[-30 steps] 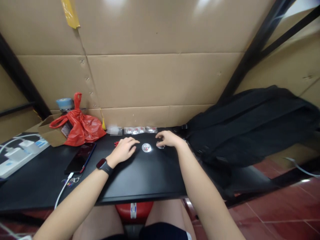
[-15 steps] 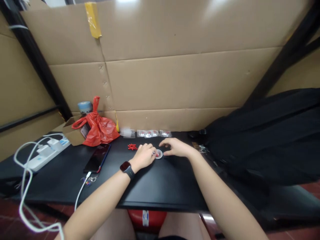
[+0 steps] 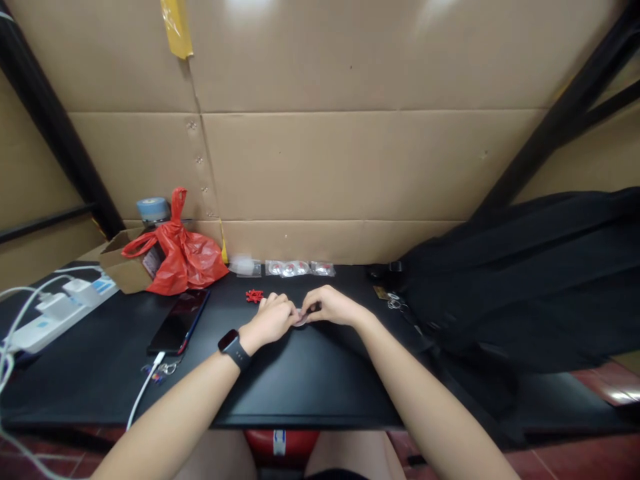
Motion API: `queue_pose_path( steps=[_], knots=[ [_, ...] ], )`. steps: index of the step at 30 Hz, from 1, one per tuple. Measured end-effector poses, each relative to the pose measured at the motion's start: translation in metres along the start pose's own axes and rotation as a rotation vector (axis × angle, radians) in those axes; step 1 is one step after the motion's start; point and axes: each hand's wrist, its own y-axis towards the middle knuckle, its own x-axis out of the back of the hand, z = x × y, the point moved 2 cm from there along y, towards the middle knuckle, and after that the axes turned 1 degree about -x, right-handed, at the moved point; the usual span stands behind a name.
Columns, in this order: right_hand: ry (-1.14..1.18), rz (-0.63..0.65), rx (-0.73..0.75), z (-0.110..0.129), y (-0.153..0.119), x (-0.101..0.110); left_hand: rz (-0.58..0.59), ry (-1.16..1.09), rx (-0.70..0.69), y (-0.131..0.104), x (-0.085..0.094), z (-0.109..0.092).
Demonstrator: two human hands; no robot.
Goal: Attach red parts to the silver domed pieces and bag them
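Disc (image 3: 300,323), pale and round with no long axis I can read, sits between the left hand (image 3: 274,319) and the right hand (image 3: 334,306), about equally near both, their fingertips pinching its rim from left and right; I cannot tell whether it touches the counter (image 3: 320,380). Open room runs to the near edge, while I see red pieces (image 3: 255,296) just beyond the left hand, packets (image 3: 295,269) along the far side, and a black bag (image 3: 525,280) well to the right

A small, pale round disc (image 3: 301,323), partly hidden, is held in both hands' fingers (image 3: 287,311), nearer the table's (image 3: 320,383) back edge.
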Motion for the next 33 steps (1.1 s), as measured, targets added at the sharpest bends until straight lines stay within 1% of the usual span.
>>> queue_pose_path(
  steps=[3, 5, 7, 8, 10, 12, 14, 16, 20, 24, 29, 31, 33],
  knots=[
    [0.047, -0.031, 0.083, 0.007, 0.002, 0.0, -0.024, 0.017, -0.049, -0.004, 0.006, 0.005],
    [0.066, -0.089, 0.117, 0.012, 0.001, 0.005, -0.089, 0.057, -0.062, -0.004, 0.017, 0.01],
    [0.07, -0.127, 0.102, 0.013, -0.004, 0.014, -0.183, 0.108, -0.044, -0.004, 0.033, 0.02],
    [0.073, -0.13, 0.058, 0.011, -0.008, 0.02, -0.235, 0.121, -0.013, -0.005, 0.041, 0.028],
    [0.089, -0.111, -0.105, 0.003, -0.018, 0.033, -0.283, 0.112, 0.059, -0.008, 0.053, 0.049],
    [0.14, -0.082, -0.28, -0.011, -0.03, 0.045, -0.249, 0.064, 0.087, -0.011, 0.059, 0.07],
    [0.185, -0.048, -0.35, -0.026, -0.041, 0.054, -0.211, 0.022, 0.094, -0.014, 0.059, 0.087],
    [0.176, -0.054, -0.39, -0.041, -0.047, 0.058, -0.179, -0.002, 0.087, -0.014, 0.056, 0.098],
    [0.173, -0.083, -0.457, -0.062, -0.049, 0.055, -0.143, 0.006, 0.085, -0.012, 0.05, 0.102],
    [0.127, -0.069, -0.473, -0.073, -0.045, 0.05, -0.154, -0.002, 0.105, -0.012, 0.051, 0.1],
    [-0.096, -0.109, -0.503, -0.078, -0.042, 0.05, -0.212, -0.09, 0.061, -0.011, 0.053, 0.1],
    [-0.166, -0.14, -0.49, -0.076, -0.037, 0.048, -0.215, -0.089, 0.059, -0.011, 0.052, 0.098],
    [-0.25, -0.202, -0.461, -0.073, -0.03, 0.042, -0.196, -0.062, 0.064, -0.01, 0.05, 0.095]
  ],
)
